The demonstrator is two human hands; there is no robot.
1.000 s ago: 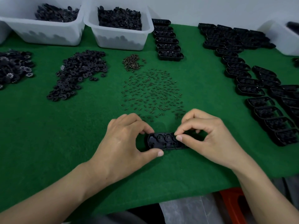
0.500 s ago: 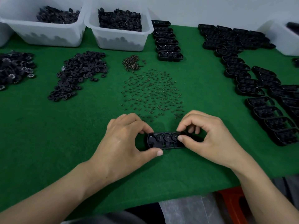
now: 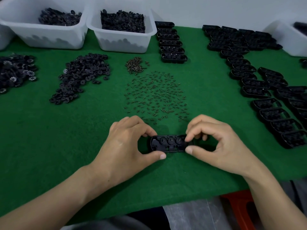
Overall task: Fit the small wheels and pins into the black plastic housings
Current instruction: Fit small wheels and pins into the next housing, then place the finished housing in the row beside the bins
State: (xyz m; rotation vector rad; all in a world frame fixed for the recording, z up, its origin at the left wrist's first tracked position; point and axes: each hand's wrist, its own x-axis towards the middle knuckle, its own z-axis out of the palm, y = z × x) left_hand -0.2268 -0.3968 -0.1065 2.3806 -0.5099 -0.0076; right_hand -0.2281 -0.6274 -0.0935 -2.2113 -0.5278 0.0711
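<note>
A black plastic housing (image 3: pixel 167 144) lies flat on the green felt near the front edge, with three small wheels seated in a row inside it. My left hand (image 3: pixel 126 145) pinches its left end between thumb and fingers. My right hand (image 3: pixel 217 143) pinches its right end, index fingertip and thumb pressed at the last wheel slot; that end is hidden by the fingers. Loose small pins (image 3: pixel 156 95) are scattered just behind the hands. A pile of small black wheels (image 3: pixel 83 75) lies further back to the left.
Two white bins (image 3: pixel 123 42) (image 3: pixel 41 37) of black parts stand at the back. A heap of screws (image 3: pixel 134 65) lies by them. Rows of housings (image 3: pixel 171 45) (image 3: pixel 265 90) fill the back centre and right. Toothed wheels (image 3: pixel 15 72) lie far left. The table edge runs close below my wrists.
My right hand's fingers have shifted slightly on the housing's right end. The housing and my left hand have stayed in place.
</note>
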